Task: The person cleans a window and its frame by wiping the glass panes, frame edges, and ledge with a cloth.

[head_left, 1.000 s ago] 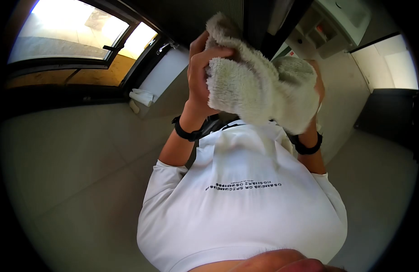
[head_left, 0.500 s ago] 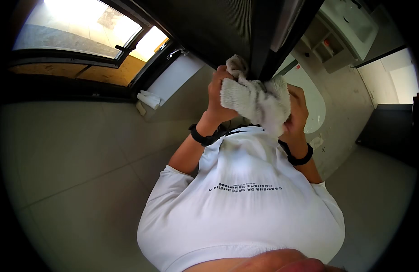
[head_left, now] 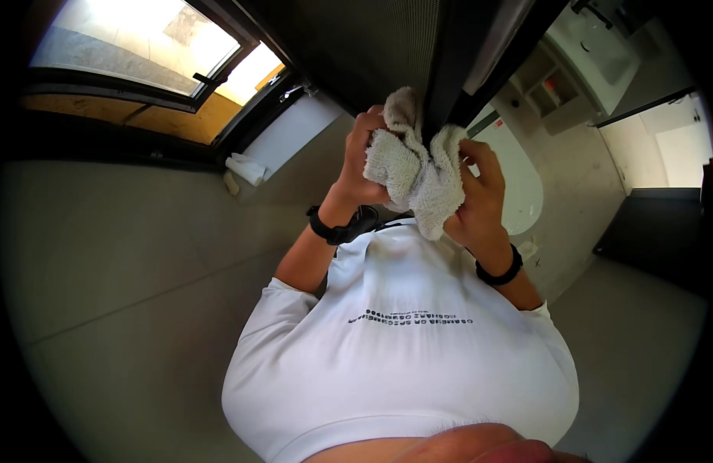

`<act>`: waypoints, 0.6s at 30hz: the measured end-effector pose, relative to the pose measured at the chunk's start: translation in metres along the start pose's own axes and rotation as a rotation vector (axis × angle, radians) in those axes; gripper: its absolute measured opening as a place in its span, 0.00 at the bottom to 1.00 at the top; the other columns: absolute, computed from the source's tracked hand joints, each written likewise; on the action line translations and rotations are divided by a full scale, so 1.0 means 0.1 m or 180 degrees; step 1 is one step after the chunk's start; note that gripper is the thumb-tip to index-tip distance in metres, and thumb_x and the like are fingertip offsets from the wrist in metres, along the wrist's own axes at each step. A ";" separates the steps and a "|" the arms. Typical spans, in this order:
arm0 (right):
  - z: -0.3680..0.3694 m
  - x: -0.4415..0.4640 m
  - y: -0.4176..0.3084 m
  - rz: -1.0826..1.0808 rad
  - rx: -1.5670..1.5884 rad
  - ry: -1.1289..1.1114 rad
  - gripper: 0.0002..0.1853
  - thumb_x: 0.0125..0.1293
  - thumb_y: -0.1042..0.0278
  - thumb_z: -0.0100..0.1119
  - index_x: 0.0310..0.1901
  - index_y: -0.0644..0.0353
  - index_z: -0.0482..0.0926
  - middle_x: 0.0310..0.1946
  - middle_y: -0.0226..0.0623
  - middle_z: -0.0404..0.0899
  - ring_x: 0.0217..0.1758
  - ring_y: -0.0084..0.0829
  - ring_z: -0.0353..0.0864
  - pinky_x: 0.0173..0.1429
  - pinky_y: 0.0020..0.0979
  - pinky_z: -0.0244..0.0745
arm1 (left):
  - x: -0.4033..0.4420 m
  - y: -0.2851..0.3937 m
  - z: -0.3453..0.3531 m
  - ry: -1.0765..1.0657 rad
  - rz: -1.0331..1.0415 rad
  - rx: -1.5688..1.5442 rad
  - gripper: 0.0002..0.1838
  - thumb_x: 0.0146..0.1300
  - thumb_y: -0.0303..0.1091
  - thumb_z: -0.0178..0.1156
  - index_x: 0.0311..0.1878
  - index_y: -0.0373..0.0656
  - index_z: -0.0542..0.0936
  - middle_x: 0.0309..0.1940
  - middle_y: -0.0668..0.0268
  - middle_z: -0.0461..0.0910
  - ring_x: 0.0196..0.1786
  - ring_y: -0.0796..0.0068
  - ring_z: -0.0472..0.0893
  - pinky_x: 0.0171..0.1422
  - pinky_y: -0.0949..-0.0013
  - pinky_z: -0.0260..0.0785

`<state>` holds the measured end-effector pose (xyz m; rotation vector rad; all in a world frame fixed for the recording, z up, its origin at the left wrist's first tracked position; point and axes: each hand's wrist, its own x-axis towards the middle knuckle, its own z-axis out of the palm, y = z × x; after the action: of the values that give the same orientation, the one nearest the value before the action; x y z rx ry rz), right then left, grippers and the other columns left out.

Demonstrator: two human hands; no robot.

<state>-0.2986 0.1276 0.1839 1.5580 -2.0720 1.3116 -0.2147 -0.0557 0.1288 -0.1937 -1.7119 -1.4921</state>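
Note:
A light grey terry cloth [head_left: 418, 170] is bunched around the edge of a dark upright panel [head_left: 446, 85], which looks like a door edge or frame. My left hand [head_left: 362, 158] grips the cloth on the left side of the edge, its fingers partly covered by the folds. On the other side my right hand [head_left: 480, 193] holds the right part of the cloth, fingers curled against it. The cloth's lower end hangs between my hands, just above my white shirt [head_left: 402, 347].
To the left stands an open window [head_left: 140, 54] with a dark frame. A rolled white item [head_left: 247, 168] lies on the floor near a white panel [head_left: 294, 131]. At the right are a white washbasin [head_left: 599, 58], an open shelf [head_left: 553, 86] and a white rounded fixture [head_left: 518, 181].
My right hand has come slightly left and turned, with its fingers more visible. The cloth is gathered more narrowly between my hands. The whole view has shifted a little.

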 end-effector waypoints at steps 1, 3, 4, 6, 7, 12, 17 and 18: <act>0.05 -0.07 0.04 0.0074 0.0042 -0.0005 0.28 0.43 0.63 0.69 0.48 0.69 0.81 0.50 0.48 0.78 0.45 0.48 0.78 0.49 0.44 0.74 | 0.00 -0.02 0.01 -0.0037 0.0099 0.0140 0.35 0.37 0.36 0.79 0.48 0.42 0.70 0.41 0.62 0.78 0.43 0.67 0.74 0.51 0.65 0.68; 0.08 -0.16 0.11 0.0147 0.0069 -0.0086 0.26 0.43 0.66 0.67 0.47 0.70 0.82 0.49 0.50 0.78 0.45 0.48 0.79 0.50 0.44 0.75 | -0.05 -0.04 0.00 -0.0061 0.0046 0.0273 0.34 0.37 0.35 0.79 0.48 0.41 0.71 0.45 0.58 0.79 0.46 0.63 0.77 0.53 0.63 0.70; 0.07 -0.18 0.11 0.0163 0.0097 -0.0073 0.26 0.44 0.66 0.68 0.47 0.70 0.82 0.50 0.49 0.78 0.46 0.48 0.78 0.51 0.44 0.75 | -0.06 -0.03 0.00 -0.0095 0.0070 0.0321 0.34 0.37 0.35 0.79 0.48 0.41 0.72 0.45 0.58 0.79 0.46 0.62 0.78 0.54 0.63 0.70; 0.03 -0.14 0.11 0.0155 0.0153 -0.0048 0.26 0.44 0.67 0.68 0.48 0.70 0.82 0.51 0.49 0.78 0.47 0.48 0.78 0.51 0.43 0.75 | -0.01 -0.01 -0.01 -0.0140 0.0149 0.0430 0.33 0.37 0.35 0.78 0.48 0.41 0.72 0.46 0.57 0.79 0.47 0.60 0.79 0.54 0.63 0.71; 0.02 -0.10 0.09 0.0102 0.0112 0.0097 0.26 0.45 0.68 0.69 0.48 0.70 0.82 0.51 0.49 0.78 0.49 0.48 0.78 0.53 0.42 0.75 | 0.01 0.01 -0.04 -0.0204 0.0112 0.0480 0.34 0.37 0.36 0.78 0.49 0.41 0.73 0.48 0.55 0.80 0.49 0.57 0.80 0.55 0.62 0.72; -0.13 0.25 -0.06 -0.0532 -0.0302 0.0871 0.25 0.50 0.68 0.74 0.50 0.70 0.82 0.57 0.46 0.75 0.58 0.46 0.76 0.60 0.40 0.72 | 0.29 0.24 -0.13 -0.0351 0.0680 0.0479 0.37 0.36 0.43 0.79 0.52 0.44 0.75 0.53 0.54 0.78 0.57 0.49 0.78 0.58 0.58 0.71; -0.27 0.55 0.03 -0.0689 -0.0162 0.1282 0.24 0.61 0.73 0.70 0.59 0.68 0.78 0.61 0.46 0.73 0.60 0.43 0.76 0.64 0.38 0.72 | 0.60 0.58 -0.02 -0.0535 0.1321 0.0887 0.41 0.37 0.46 0.81 0.59 0.47 0.77 0.63 0.47 0.72 0.68 0.38 0.70 0.66 0.48 0.69; -0.34 0.62 -0.07 -0.0743 -0.0108 0.1337 0.24 0.62 0.75 0.68 0.60 0.68 0.77 0.61 0.46 0.74 0.60 0.42 0.77 0.64 0.37 0.73 | 0.62 0.66 -0.01 -0.0668 0.1273 0.0992 0.41 0.38 0.45 0.81 0.60 0.48 0.77 0.66 0.44 0.69 0.69 0.38 0.69 0.67 0.47 0.69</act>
<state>-0.3282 0.1128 0.2473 1.3227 -1.5993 1.3666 -0.2147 -0.0622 0.2190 -0.5077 -1.9103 -0.9276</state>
